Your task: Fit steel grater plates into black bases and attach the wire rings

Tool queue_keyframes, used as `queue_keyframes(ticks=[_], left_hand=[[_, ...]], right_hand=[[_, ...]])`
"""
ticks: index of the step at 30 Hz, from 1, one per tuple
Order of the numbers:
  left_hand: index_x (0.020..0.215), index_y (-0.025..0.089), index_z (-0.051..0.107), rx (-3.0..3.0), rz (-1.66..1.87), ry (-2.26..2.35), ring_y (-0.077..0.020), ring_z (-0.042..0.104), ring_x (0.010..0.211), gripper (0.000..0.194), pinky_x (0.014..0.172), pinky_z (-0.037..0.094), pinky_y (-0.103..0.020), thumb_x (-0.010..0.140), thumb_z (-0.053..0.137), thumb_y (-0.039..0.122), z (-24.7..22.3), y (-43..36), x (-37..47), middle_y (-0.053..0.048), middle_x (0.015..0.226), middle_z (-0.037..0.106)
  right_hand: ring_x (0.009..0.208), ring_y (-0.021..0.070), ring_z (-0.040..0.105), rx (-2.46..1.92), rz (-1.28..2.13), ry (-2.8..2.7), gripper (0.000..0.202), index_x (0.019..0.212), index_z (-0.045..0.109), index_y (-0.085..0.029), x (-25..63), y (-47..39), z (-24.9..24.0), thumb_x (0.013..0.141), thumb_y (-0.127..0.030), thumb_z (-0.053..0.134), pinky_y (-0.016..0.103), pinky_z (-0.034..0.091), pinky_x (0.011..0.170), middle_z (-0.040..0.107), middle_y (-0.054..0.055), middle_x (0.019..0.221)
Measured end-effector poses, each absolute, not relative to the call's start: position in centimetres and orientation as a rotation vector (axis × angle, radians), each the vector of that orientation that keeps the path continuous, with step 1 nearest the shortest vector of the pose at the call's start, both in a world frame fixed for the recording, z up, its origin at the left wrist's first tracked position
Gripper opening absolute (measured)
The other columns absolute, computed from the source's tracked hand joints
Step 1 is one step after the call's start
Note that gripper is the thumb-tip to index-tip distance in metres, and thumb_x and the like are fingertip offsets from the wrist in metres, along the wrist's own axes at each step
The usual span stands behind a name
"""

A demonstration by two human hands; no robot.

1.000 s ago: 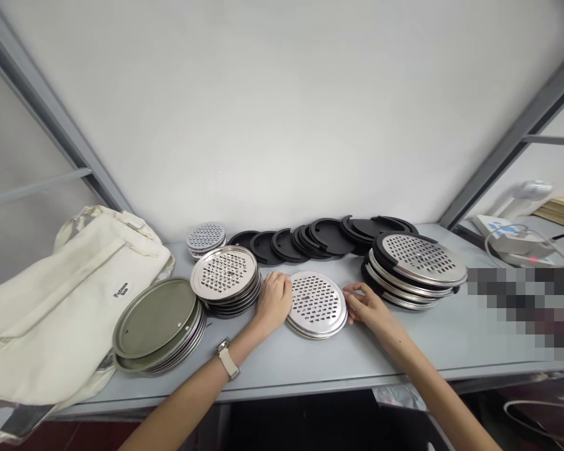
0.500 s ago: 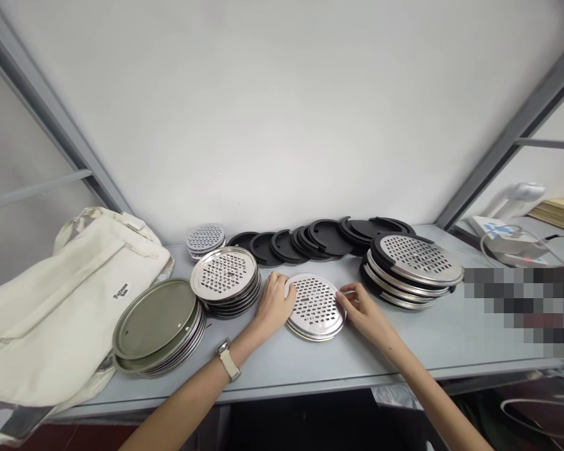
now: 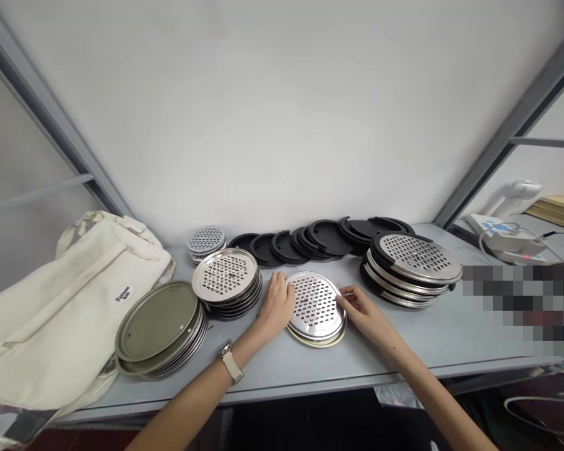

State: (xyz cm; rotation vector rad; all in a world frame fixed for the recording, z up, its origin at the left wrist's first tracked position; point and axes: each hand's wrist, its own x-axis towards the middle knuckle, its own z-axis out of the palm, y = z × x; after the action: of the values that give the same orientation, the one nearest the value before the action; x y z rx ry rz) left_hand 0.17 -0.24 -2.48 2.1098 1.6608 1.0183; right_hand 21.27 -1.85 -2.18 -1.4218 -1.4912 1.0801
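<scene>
While facing a white wall (image 3: 282, 119) across a grey table (image 3: 432, 338), gripping a slotted plate (image 3: 314, 307) between left hand (image 3: 276, 304) and right hand (image 3: 361, 310). Working beside metal plates (image 3: 423, 255) in black holders (image 3: 380, 248).

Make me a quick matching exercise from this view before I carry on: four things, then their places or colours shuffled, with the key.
1. Bag
2. Watch
3. Black discs
4. Slotted disc nearest the front edge

A. Along the wall
B. Between left hand and right hand
C. Cream, far left
D. On the left wrist

Pairs: 1-C, 2-D, 3-A, 4-B
</scene>
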Motion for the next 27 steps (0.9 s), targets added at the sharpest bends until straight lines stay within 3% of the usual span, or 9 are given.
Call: queue_keyframes(ticks=[7,13,16,20,27], left_hand=[[0.08,0.017,0.055,2.231,0.978,1.718,-0.0218,0.054,0.094,0.019,0.088,0.042,-0.038,0.088,0.038,0.011,-2.3,-0.3,0.0,-0.008,0.091,0.055],[0.083,0.017,0.056,2.271,0.952,1.758,-0.0212,0.056,0.087,0.017,0.082,0.044,-0.036,0.089,0.039,0.014,-2.1,-0.5,0.2,-0.007,0.088,0.055],[0.083,0.017,0.054,2.273,0.954,1.761,-0.0204,0.056,0.084,0.019,0.08,0.043,-0.035,0.091,0.038,0.015,-1.8,-0.6,0.2,-0.006,0.087,0.054],[0.082,0.018,0.053,2.276,0.954,1.756,-0.0198,0.056,0.082,0.019,0.078,0.043,-0.034,0.092,0.036,0.015,-1.6,-0.7,0.3,-0.006,0.088,0.053],[0.089,0.019,0.05,2.327,0.915,1.803,-0.022,0.055,0.087,0.01,0.081,0.042,-0.036,0.088,0.041,0.014,-1.9,-0.8,0.4,-0.006,0.089,0.055]], right_hand=[[0.064,0.0199,0.059,-1.408,1.055,-1.474,0.03,0.088,0.056,-0.02,21.5,-1.4,-3.1,0.076,-0.048,0.057,0.031,0.044,0.057,0.065,0.002,0.071],[0.068,0.0197,0.056,-1.48,0.682,-1.52,0.03,0.096,0.058,-0.019,20.6,-2.1,-4.2,0.083,-0.044,0.048,0.035,0.044,0.07,0.061,0.006,0.085],[0.061,0.0186,0.053,-1.473,0.676,-1.5,0.03,0.105,0.052,-0.02,20.0,-2.9,-3.9,0.086,-0.043,0.047,0.034,0.043,0.065,0.058,0.003,0.079],[0.058,0.018,0.053,-1.431,0.787,-1.439,0.025,0.102,0.047,-0.022,20.1,-3.0,-3.8,0.087,-0.042,0.047,0.032,0.043,0.058,0.056,0.002,0.078],[0.055,0.0156,0.047,-1.473,0.66,-1.524,0.021,0.103,0.044,-0.021,20.0,-3.1,-4.0,0.089,-0.038,0.046,0.033,0.042,0.06,0.053,0.002,0.081]])
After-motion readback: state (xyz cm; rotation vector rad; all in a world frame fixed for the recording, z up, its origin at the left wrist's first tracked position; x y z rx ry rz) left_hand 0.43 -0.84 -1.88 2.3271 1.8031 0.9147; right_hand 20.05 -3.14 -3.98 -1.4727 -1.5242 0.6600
